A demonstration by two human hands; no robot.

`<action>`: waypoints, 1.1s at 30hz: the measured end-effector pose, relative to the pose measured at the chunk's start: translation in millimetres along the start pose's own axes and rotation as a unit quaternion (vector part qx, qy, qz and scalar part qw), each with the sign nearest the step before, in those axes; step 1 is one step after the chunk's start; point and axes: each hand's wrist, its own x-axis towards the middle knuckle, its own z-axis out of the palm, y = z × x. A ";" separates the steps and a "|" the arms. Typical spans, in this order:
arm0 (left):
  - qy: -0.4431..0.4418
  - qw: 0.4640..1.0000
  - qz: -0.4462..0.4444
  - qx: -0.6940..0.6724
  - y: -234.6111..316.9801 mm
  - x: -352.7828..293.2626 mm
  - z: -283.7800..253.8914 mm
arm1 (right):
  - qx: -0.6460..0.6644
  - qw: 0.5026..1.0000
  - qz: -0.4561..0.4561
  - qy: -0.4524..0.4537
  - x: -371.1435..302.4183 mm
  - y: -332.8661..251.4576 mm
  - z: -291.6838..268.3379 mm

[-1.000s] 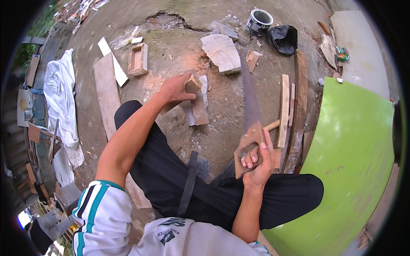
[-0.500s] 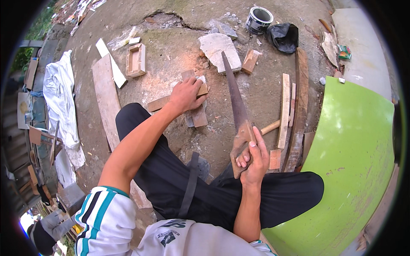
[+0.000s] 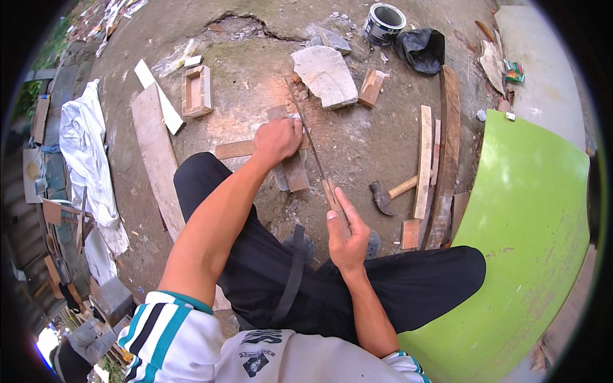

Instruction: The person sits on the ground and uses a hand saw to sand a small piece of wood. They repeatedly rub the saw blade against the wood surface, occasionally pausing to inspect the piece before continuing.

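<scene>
Gripping the wood strip [image 3: 234,149] across a flat board [image 3: 295,175] with my left hand [image 3: 280,139], the nearer one; strip's long axis runs left to right. My right hand [image 3: 348,241] clasps the saw [image 3: 318,157], pointing away, roughly crosswise by the strip's right end; contact unclear.

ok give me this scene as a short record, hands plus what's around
left hand: holding a wooden strip across a short board
right hand: gripping a saw by its handle
saw blade: near edge-on, by the strip's right end; contact unclear
right side: hammer, green sheet
left side: open wooden box
far side: stone slab, can
</scene>
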 end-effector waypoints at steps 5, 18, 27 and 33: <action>0.011 0.992 -0.123 -0.024 15.0 4.7 -3.6 | -0.042 0.999 -0.020 -0.020 11.7 -1.5 -1.5; 0.086 0.987 -0.131 0.024 18.3 7.0 8.6 | -0.039 0.997 0.024 -0.064 45.2 -6.5 -7.2; 0.086 0.979 -0.178 0.047 14.3 11.5 7.3 | -0.043 0.995 0.028 -0.081 35.6 -28.6 -33.7; 0.129 0.985 -0.115 0.022 17.1 13.6 21.3 | -0.021 0.994 0.065 -0.080 86.9 -2.0 2.8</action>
